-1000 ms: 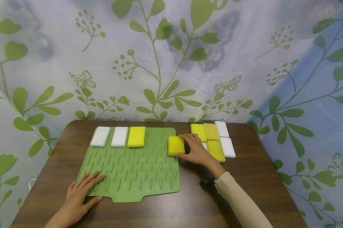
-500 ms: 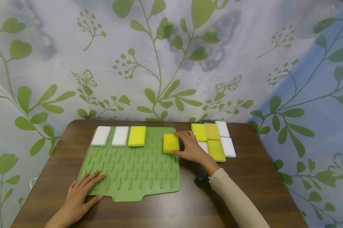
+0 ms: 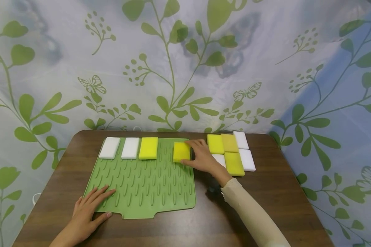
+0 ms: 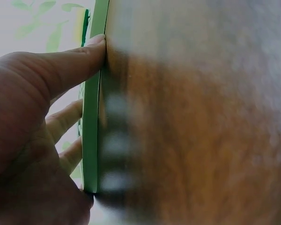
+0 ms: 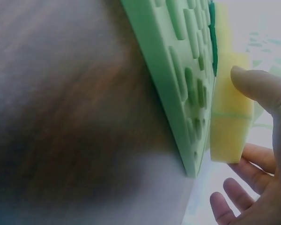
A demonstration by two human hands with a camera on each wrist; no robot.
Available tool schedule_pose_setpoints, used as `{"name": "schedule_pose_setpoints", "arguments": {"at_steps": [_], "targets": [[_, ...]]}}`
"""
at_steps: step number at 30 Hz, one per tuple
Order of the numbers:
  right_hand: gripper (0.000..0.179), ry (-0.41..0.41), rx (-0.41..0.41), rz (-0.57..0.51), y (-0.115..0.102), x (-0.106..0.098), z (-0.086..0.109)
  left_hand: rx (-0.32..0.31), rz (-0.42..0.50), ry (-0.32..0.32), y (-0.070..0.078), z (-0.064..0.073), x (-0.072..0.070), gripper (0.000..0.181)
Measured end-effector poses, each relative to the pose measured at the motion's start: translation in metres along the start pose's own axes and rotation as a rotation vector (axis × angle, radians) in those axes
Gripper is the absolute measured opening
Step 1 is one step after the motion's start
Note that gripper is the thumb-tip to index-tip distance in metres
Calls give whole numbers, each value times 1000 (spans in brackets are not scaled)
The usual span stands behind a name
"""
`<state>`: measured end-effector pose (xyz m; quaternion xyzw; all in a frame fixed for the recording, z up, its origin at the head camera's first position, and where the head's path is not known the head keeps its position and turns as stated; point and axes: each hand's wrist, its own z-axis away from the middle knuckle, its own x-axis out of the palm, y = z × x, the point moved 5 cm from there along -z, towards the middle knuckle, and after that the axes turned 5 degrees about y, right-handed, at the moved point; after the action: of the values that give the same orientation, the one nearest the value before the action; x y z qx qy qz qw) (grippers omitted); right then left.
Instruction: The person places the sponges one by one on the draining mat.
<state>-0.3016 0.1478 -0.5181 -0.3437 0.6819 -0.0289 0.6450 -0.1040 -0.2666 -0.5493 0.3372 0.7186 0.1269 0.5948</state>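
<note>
A yellow sponge (image 3: 181,152) is pinched between thumb and fingers of my right hand (image 3: 201,157), over the back right part of the green ridged mat (image 3: 142,185). In the right wrist view this sponge (image 5: 229,112) stands close to the mat's surface, thumb on one side and fingertips at its end. Along the mat's back edge lie two white sponges (image 3: 109,148) and one yellow sponge (image 3: 148,148), left of the held one. My left hand (image 3: 86,212) rests with spread fingers on the mat's front left corner; its thumb touches the mat's edge (image 4: 91,140) in the left wrist view.
Right of the mat, several yellow sponges (image 3: 234,164) and white sponges (image 3: 247,160) lie side by side on the brown wooden table (image 3: 272,199). Behind the table hangs a leaf-patterned cloth (image 3: 111,61). A dark object (image 3: 214,190) shows beneath the right wrist.
My right hand has moved left and slightly back with the yellow sponge, from the mat's right edge to further over it. The left hand stays in place.
</note>
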Motion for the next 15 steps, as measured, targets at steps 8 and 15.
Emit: {"name": "schedule_pose_setpoints", "arguments": {"at_steps": [8, 15], "targets": [[89, -23, 11, -14, -5, 9, -12, -4, 6, -6, 0, 1, 0, 74], [88, -17, -2, -27, -12, 15, -23, -14, 19, -8, 1, 1, 0, 74]]}}
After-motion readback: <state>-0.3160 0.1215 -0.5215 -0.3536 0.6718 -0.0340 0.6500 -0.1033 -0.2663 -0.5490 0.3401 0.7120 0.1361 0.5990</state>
